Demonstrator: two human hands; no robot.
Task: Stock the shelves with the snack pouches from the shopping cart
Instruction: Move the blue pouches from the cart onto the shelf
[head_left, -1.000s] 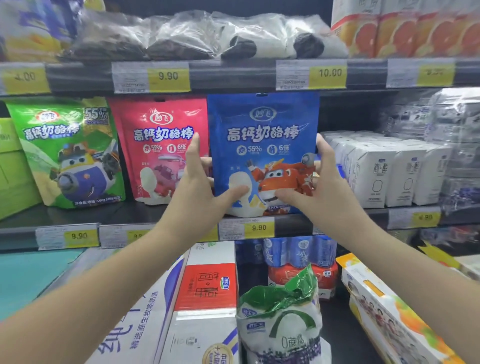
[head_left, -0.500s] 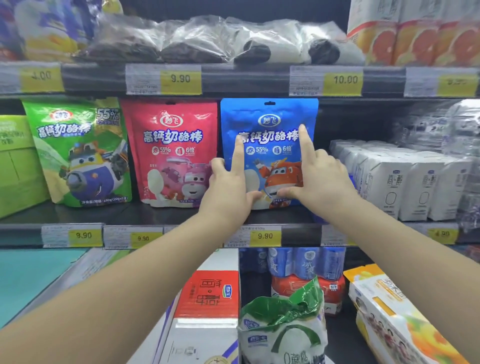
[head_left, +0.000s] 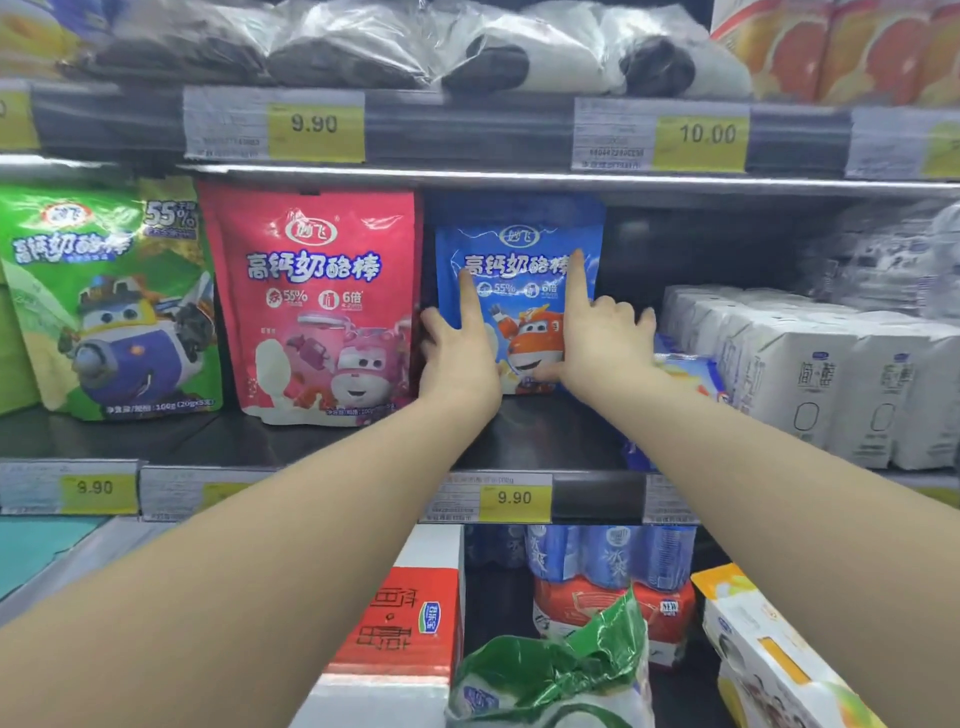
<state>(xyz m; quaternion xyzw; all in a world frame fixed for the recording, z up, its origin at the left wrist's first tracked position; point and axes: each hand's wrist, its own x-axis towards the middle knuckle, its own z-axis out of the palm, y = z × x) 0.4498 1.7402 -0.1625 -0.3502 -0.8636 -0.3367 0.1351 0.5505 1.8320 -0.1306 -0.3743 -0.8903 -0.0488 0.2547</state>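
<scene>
**Blue pouch pushed deeper onto the shelf**

The blue pouch (head_left: 519, 291), a second ago gripped by its sides at the front edge of the shelf (head_left: 519, 436), now stands farther back at frame centre. The left hand (head_left: 457, 358) and right hand (head_left: 602, 343) have released the sides; each presses a straight index finger on its face.

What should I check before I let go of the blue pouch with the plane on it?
1. Blue pouch upright on the shelf: ok.
2. Picture side facing out: ok.
3. Not overlapping the red pouch: ok, they are apart.
4. Level with the red pouch's front: not ok, it sits further back.
5. Stands by itself: cannot tell; the left hand and right hand each press a straight finger on it.
</scene>
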